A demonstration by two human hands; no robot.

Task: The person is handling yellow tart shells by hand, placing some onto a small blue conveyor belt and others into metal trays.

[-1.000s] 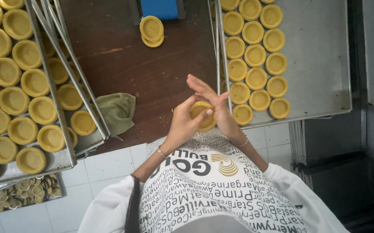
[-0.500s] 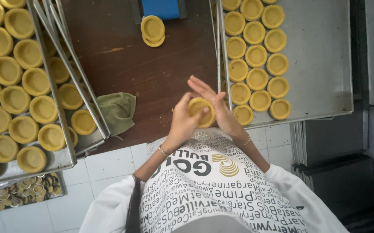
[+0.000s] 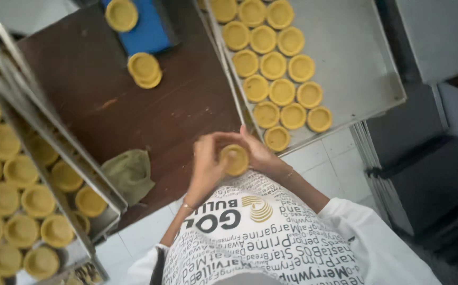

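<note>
Pastry shell (image 3: 234, 159) sits gripped between my left hand (image 3: 206, 168) and right hand (image 3: 259, 153), above the tabletop (image 3: 107, 100), near the tray (image 3: 356, 63).

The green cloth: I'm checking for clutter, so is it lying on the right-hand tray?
No, the green cloth lies on the brown table, beside the left trays.

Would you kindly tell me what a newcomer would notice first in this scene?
Both hands, left hand and right hand, cup a round yellow pastry shell above the printed apron. At the upper right, a grey metal tray holds rows of similar shells; more fill the stacked trays at left.
</note>
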